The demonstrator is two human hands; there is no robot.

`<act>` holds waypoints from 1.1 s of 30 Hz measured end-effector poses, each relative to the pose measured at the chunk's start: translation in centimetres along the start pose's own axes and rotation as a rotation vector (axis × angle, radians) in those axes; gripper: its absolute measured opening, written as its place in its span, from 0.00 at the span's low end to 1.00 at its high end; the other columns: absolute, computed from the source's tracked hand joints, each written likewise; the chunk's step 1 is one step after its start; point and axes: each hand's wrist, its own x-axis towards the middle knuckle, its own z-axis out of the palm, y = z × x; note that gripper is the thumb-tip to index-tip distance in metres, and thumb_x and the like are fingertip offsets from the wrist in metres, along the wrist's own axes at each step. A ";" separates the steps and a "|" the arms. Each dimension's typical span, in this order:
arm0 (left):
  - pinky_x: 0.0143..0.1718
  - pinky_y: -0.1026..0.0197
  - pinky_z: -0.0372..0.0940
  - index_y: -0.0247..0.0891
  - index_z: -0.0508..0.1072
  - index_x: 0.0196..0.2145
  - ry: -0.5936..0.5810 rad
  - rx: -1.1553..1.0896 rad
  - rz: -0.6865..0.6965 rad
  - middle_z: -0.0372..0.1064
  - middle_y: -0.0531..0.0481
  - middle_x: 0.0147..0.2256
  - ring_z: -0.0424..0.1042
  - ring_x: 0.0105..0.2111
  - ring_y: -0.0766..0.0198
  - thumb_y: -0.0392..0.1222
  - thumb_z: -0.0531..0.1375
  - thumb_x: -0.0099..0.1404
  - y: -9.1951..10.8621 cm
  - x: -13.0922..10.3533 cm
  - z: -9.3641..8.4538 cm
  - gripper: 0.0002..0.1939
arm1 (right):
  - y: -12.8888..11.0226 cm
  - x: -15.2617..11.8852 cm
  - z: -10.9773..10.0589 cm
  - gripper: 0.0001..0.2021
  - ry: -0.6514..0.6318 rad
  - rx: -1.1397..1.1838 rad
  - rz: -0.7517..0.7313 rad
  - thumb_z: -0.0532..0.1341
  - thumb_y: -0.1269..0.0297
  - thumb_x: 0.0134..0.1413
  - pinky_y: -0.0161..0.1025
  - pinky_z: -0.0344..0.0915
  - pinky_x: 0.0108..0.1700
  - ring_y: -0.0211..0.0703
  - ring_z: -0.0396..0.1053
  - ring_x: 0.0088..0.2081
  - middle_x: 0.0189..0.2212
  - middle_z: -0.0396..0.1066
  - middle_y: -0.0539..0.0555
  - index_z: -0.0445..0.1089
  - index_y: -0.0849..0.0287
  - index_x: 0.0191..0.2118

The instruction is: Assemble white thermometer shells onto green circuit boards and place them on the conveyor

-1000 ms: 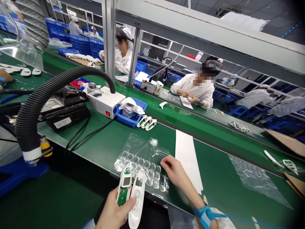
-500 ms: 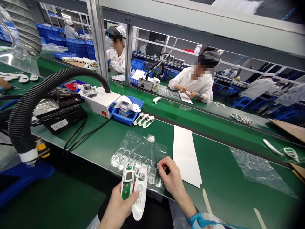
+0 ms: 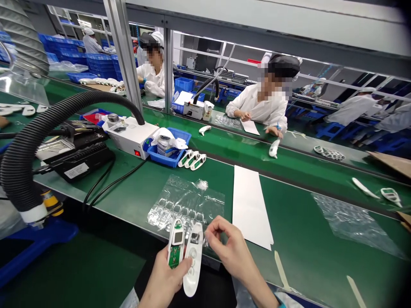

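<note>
My left hand [image 3: 165, 276] is closed around two parts of a white handheld device, held side by side above the table's front edge. One is a white housing [image 3: 176, 244] with a small grey screen and a green circuit board. The other is a long white cover [image 3: 193, 278] with a window near its top and round button shapes lower down. Just right of that window, my right hand [image 3: 229, 244] is closed in a pinch; what its fingertips hold is too small to make out. Behind both hands lies a clear plastic sheet [image 3: 180, 199] with rows of small square shapes.
White paper [image 3: 250, 205] lies right of the sheet. Several open housings [image 3: 192, 160] stand beside a blue tray [image 3: 170, 159]. Left are a white box [image 3: 131, 137] and a black hose [image 3: 64, 102]. Across the green belt [image 3: 224, 147] sits a co-worker [image 3: 260, 102]; a white part [image 3: 273, 148] lies there.
My right hand has moved from the plastic sheet left to the cover's window, still pinched. My left hand keeps both parts. The co-worker's hand has reached forward, and a white part now shows below it.
</note>
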 end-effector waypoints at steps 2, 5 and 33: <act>0.15 0.70 0.40 0.36 0.70 0.27 0.008 0.009 0.002 0.54 0.61 0.16 0.46 0.16 0.75 0.48 0.71 0.45 0.0 0.0 0.1 0.18 | -0.1 -0.1 0.4 0.08 -0.027 -0.043 0.008 0.55 0.68 0.56 0.37 0.57 0.33 0.39 0.59 0.28 0.25 0.62 0.48 0.63 0.57 0.26; 0.16 0.70 0.43 0.36 0.71 0.27 0.025 0.011 0.012 0.56 0.60 0.17 0.47 0.16 0.75 0.46 0.71 0.46 -0.1 -0.1 0.3 0.16 | -0.1 0.0 0.9 0.08 -0.038 -0.063 0.022 0.56 0.69 0.56 0.36 0.56 0.32 0.39 0.59 0.29 0.25 0.62 0.48 0.63 0.57 0.26; 0.30 0.65 0.64 0.35 0.75 0.35 0.041 -0.044 0.269 0.69 0.51 0.25 0.66 0.27 0.64 0.53 0.72 0.46 0.0 -0.8 -3.2 0.24 | -0.8 -1.9 8.7 0.18 -0.046 0.695 0.261 0.66 0.48 0.49 0.39 0.67 0.37 0.48 0.72 0.34 0.30 0.74 0.56 0.72 0.61 0.35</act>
